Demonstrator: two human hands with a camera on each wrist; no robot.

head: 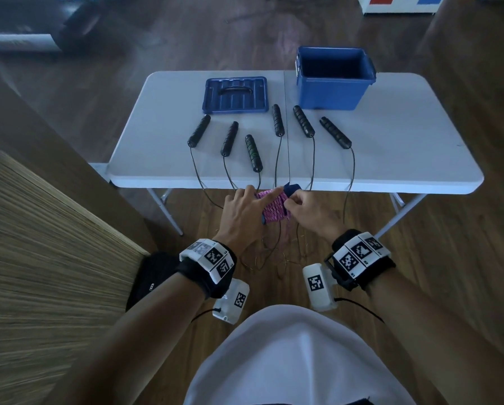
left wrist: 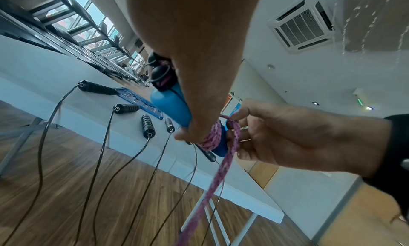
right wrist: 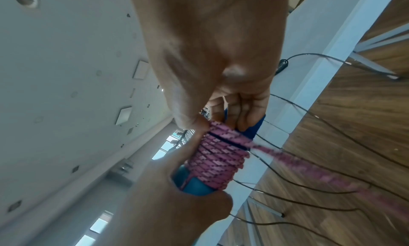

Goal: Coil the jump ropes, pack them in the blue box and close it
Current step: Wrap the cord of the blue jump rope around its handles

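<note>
Below the near table edge, at the centre of the head view, the left hand (head: 242, 213) is gripping a pair of blue handles (left wrist: 170, 103) side by side, with pink patterned rope (head: 273, 206) lying around them in tight, even turns. The right hand (head: 310, 211) is pinching a loop of that rope at the handles' far end, while the loose tail is trailing downward, motion-blurred in the right wrist view. Six black ribbed handles (head: 278, 119) are lying fanned on the white table (head: 405, 147), their thin dark cords hanging over the edge; where the cords end is hard to make out. At upper right the blue box (head: 334, 78) is standing open, its lid (head: 235, 95) lying flat to the left
</note>
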